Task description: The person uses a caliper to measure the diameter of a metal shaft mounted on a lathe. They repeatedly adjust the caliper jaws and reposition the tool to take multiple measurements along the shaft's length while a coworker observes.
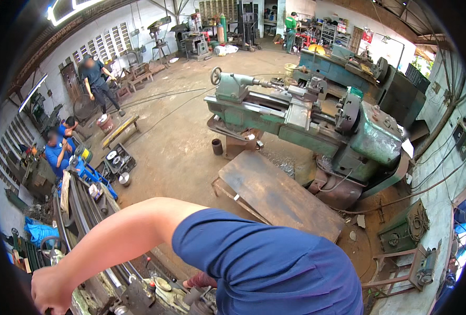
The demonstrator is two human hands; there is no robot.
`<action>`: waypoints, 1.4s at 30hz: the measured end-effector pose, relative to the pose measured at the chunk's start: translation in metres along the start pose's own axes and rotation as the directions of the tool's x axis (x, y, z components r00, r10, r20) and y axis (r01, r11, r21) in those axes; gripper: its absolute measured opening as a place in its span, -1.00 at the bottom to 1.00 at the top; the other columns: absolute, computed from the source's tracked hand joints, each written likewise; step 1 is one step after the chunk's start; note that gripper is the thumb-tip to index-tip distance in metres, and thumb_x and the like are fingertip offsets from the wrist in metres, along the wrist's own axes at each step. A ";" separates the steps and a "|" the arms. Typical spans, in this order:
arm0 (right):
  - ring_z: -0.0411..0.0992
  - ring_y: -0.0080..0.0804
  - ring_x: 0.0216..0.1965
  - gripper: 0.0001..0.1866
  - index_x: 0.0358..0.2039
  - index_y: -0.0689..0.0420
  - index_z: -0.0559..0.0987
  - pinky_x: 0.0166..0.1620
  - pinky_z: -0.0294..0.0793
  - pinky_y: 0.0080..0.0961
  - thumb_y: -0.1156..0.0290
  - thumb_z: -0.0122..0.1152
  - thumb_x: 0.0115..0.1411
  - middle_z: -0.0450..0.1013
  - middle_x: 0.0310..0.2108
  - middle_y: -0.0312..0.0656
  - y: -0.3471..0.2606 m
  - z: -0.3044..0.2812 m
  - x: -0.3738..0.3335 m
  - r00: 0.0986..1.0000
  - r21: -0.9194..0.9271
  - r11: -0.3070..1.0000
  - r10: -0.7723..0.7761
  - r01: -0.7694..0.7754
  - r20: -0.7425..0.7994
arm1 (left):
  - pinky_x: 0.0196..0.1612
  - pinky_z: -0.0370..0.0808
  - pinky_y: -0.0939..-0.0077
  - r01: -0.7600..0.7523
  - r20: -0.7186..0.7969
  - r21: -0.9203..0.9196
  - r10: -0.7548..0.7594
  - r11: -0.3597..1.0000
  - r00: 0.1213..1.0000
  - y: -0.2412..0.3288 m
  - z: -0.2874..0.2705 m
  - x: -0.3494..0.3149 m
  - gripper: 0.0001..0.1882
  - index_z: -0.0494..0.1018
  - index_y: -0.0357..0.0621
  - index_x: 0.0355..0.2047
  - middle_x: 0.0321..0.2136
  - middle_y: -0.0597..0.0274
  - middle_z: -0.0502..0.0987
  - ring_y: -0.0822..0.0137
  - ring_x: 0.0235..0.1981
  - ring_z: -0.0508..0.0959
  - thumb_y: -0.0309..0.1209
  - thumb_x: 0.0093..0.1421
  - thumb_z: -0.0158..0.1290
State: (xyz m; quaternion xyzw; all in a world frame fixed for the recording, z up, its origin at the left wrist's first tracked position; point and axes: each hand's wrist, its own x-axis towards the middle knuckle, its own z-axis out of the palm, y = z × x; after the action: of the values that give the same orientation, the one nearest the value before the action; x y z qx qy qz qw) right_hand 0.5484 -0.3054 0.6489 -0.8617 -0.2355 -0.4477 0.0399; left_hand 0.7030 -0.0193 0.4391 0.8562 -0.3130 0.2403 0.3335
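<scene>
The big metal machine by the hands runs from near nine o'clock down to almost six. It looks very heavy and stiff, much too big to lift. Its long bars may be slippery if there is oil on them, so they seem a poor place to hold. The better spots look like the small orange knob at seven o'clock and the dark wheel at eight. Those should fit in a hand, and I don't think they would break easily.

The machine looks old and dirty. It is mostly gray and brown, with shiny long bars and a round cream part next to the orange knob.

The right hand is between seven and eight o'clock, near the wheel. Its fingers are curled, but the dark edge hides what is under them, so I can't tell if they grasp anything. The left hand pokes out under the blue sleeve, just past six o'clock. Most of it is hidden, so I can't tell what its fingers do.

A green machine stands at two o'clock.
</scene>
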 end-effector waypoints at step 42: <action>0.46 -0.68 -0.56 -0.85 -0.35 0.19 0.62 -0.49 0.35 -0.70 0.44 0.46 0.19 0.57 -0.48 -0.33 -0.165 0.288 0.174 0.953 0.919 0.307 0.248 -0.247 0.173 | -0.27 0.58 0.11 0.700 -0.562 0.300 -0.473 0.649 0.679 -0.150 -0.236 -0.108 -0.81 0.59 -0.11 -0.35 -0.36 0.10 0.65 -0.02 -0.33 0.66 -0.26 0.22 0.14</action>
State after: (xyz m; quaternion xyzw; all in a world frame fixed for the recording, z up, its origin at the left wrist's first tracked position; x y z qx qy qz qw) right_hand 0.7777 -0.0146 0.5915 -0.7096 -0.3131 -0.2225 0.5908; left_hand 0.6854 0.2790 0.4648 0.8892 0.1451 0.3708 0.2253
